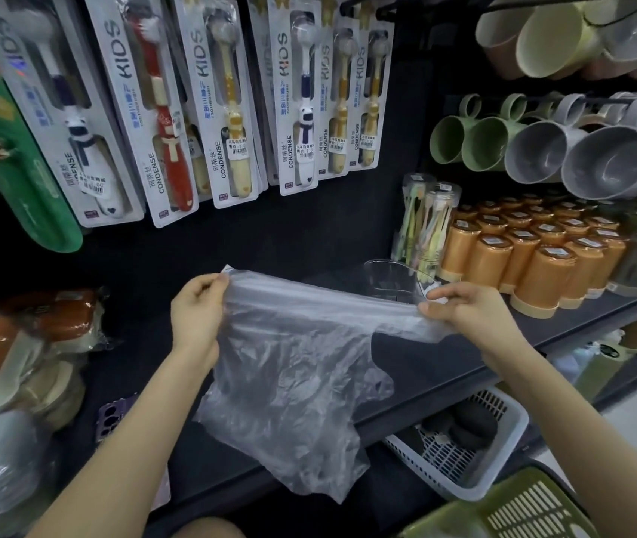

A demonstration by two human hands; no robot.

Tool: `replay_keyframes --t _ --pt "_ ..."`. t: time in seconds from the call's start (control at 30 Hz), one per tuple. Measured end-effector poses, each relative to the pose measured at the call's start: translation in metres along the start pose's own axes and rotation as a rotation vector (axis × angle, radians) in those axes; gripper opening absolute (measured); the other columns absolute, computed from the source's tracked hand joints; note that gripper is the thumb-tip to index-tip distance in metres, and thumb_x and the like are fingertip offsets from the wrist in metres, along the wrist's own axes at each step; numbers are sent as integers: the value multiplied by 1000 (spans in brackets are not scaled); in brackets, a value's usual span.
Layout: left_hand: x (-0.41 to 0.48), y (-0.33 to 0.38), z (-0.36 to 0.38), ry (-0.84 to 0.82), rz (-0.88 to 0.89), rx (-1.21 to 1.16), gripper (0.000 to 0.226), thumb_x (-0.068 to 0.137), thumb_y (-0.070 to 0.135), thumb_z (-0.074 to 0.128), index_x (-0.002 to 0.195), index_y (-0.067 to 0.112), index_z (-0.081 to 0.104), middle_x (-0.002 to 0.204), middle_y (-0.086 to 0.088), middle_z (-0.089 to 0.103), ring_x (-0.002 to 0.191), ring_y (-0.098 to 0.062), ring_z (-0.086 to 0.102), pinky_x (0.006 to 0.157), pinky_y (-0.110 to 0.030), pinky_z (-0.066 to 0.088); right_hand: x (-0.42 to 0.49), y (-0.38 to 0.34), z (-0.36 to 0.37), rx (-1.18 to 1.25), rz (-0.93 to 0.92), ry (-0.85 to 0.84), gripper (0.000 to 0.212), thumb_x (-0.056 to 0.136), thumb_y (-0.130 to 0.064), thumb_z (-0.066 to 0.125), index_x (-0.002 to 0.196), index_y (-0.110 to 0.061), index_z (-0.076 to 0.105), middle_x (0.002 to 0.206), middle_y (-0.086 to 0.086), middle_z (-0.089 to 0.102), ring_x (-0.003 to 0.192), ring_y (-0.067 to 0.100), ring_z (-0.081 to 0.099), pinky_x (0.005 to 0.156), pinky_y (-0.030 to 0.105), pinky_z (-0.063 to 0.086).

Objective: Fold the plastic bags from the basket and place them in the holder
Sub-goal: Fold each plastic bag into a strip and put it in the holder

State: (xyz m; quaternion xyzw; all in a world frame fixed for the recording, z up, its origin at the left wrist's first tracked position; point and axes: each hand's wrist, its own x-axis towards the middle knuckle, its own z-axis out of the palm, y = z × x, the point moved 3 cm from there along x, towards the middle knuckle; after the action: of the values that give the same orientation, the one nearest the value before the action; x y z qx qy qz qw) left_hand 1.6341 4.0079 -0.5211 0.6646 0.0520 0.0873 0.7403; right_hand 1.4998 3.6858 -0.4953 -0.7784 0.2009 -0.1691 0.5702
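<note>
Now, left of centre in the frame, the left hand (196, 310) pinches one top corner of a clear plastic bag (289, 366) between thumb and curled fingers. The bag fills the middle of the frame. Its top edge is pulled taut between the two hands, and the rest hangs crumpled in front of the black shelf (437, 359).

The film is thin, limp and nearly weightless, so it will hold no shape of its own. It looks slick and likely to trap air, and a crease will only stay if the sheet is kept stretched or pressed flat. The best holds are the corners and the straight top edge, not the loose middle.

Just behind the taut edge, right of centre, stands a clear tub (387, 275). It is probably the holder, though its outline is faint against the dark shelf. Beside it the right hand (468, 308) grips the gathered far end of the top edge, fingers curled round the film. At lower right sit a white slotted basket (503, 440) and a green slotted basket (522, 510).
</note>
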Motion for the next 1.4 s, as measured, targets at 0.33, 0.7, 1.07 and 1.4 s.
replay_keyframes --t 0.33,0.7,1.07,1.4 --pt "35 -57 1 176 -118 319 25 97 27 54 96 3 60 87 -12 63 81 -31 62 72 -36 51 -8 -11 44 -338 -368 57 29 88 -46 60 112 -32 68 104 -17 64 101 5 58 89 29 48" --pt "-5 -44 -36 -172 -560 225 54 94 42 56 127 -1 48 106 -22 63 94 -30 61 82 -36 53 -62 52 99 -632 -369 -279 54 85 -59 56 128 -26 57 121 -9 59 110 17 54 94 35 44" --pt "-53 -56 -67 -174 -343 501 19 91 4 60 73 3 65 67 -13 65 52 -14 53 41 -13 43 -81 67 81 -329 -155 -200 76 77 -70 44 134 -21 54 115 -9 61 111 14 55 99 40 44" --pt "-54 -46 -56 -84 -359 355 20 94 1 55 74 2 58 66 -17 62 36 -7 58 38 -15 46 -85 70 74 -502 -289 12 6 87 -12 64 88 -18 62 87 -3 62 81 18 57 71 31 43"
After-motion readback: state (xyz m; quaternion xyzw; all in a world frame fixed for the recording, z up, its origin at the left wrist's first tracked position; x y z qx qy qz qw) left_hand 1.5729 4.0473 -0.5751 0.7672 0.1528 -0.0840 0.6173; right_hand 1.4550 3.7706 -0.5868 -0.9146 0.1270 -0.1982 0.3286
